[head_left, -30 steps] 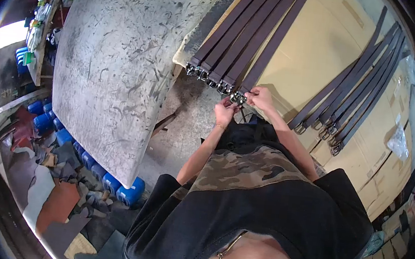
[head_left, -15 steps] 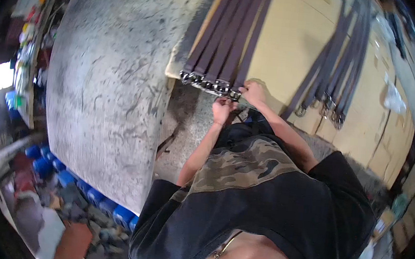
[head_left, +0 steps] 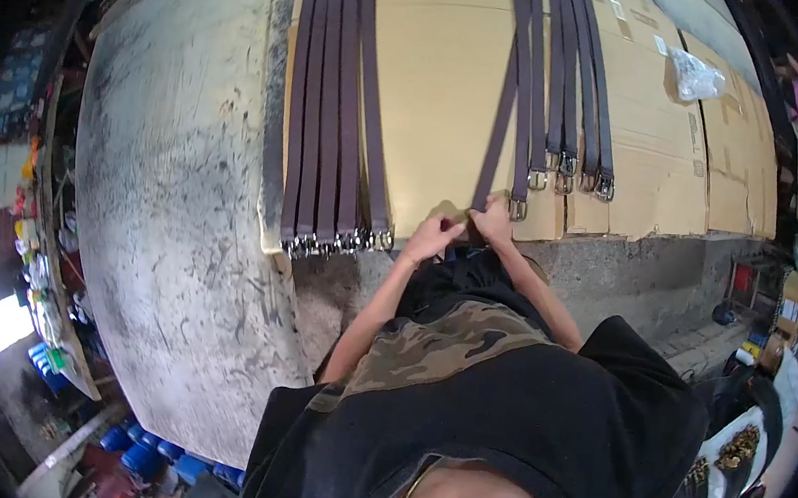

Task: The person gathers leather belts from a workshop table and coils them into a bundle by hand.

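Evidently right hand (head_left: 495, 223) pinches belt (head_left: 499, 139), hiding its end; left hand (head_left: 432, 240) near.

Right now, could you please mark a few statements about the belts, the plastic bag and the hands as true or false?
1. The right hand is at the near end of a belt. True.
2. The plastic bag lies on the left group of belts. False: it lies on the cardboard, right of both groups.
3. The left group's buckles are at the end nearer the person. True.
4. The hands are far apart. False: the left hand is close beside the right.
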